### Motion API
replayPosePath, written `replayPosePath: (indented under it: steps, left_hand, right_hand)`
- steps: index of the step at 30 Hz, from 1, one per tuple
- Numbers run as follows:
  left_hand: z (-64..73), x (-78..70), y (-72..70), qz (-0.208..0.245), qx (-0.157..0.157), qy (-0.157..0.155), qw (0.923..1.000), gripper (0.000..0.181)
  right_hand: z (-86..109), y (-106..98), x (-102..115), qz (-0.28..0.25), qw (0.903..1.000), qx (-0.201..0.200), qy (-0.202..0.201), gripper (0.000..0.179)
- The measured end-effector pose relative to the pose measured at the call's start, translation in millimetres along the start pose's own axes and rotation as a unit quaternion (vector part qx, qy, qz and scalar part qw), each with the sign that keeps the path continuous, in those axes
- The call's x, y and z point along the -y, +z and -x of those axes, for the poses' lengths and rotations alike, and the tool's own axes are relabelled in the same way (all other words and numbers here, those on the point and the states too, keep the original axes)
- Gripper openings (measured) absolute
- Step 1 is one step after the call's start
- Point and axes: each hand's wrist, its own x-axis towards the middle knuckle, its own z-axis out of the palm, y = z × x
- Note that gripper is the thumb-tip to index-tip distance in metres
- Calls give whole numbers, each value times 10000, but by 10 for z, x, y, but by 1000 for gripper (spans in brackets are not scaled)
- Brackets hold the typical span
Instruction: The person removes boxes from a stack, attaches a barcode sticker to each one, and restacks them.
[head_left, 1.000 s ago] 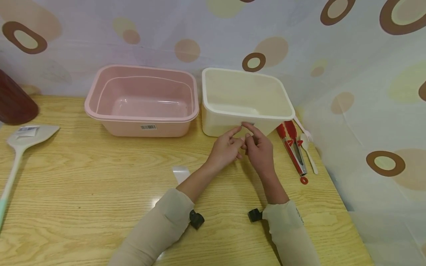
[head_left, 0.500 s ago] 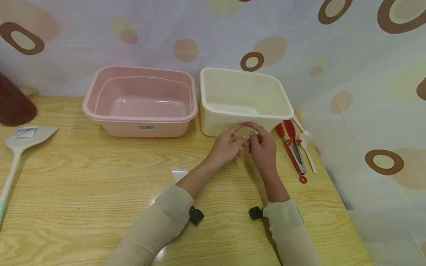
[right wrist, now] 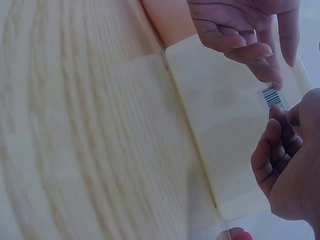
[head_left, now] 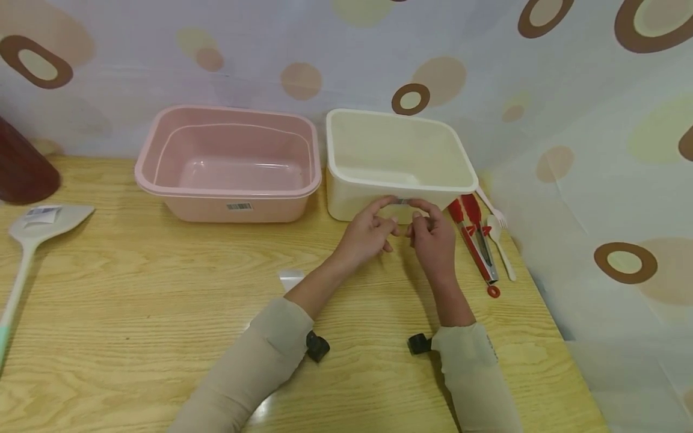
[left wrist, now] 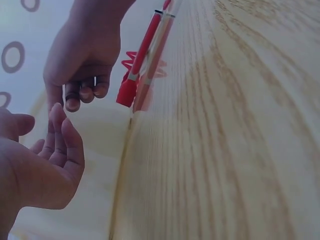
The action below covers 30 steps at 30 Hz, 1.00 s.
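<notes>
A cream plastic bin [head_left: 346, 201] stands against the back wall, with a small barcode label [right wrist: 273, 97] on its front under the rim. My left hand [head_left: 366, 237] has its index finger stretched out to the left end of this label, fingertip right at its edge. From the other side, my right hand [head_left: 437, 243] reaches the label's right end with its index fingertip. The remaining fingers of both hands are loosely bent below, with nothing between them. In the left wrist view the label is hidden behind the hands.
A pink basin [head_left: 238, 209] stands left of the bin. Red-handled tongs [head_left: 476, 246], a white spoon [head_left: 502, 249] and a pale fork [head_left: 494, 210] lie at right. A white turner [head_left: 27, 252] and dark red container [head_left: 24, 165] are at left. A shiny strip [head_left: 291, 278] lies near my left forearm.
My hands have moved apart: the fingertips met over the label before, and now the label shows between them. My right hand has shifted slightly right. The bin has stayed in place.
</notes>
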Motion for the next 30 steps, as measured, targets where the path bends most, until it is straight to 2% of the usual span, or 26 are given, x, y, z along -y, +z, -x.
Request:
replayPosePath:
  steps: [6, 13, 21, 26, 30]
  left_hand:
    - [-19, 23, 12, -204, 193, -269, 9992, 50]
    - [-15, 63, 26, -316, 234, -482, 9981, 53]
    - [18, 25, 32, -322, 194, -550, 9978, 54]
    - [22, 7, 33, -324, 180, -520, 9980, 54]
    - [13, -15, 37, -273, 144, -378, 9988, 54]
  right_hand:
    - [-7, 0, -34, 166, 9999, -4, 9, 29]
    - [-9, 5, -81, 407, 9992, -51, -40, 30]
    - [-120, 1, -372, 607, 9977, -258, 184, 31]
    - [-122, -9, -395, 499, 9984, -248, 16, 30]
    - [-122, -6, -355, 435, 9984, -305, -195, 29]
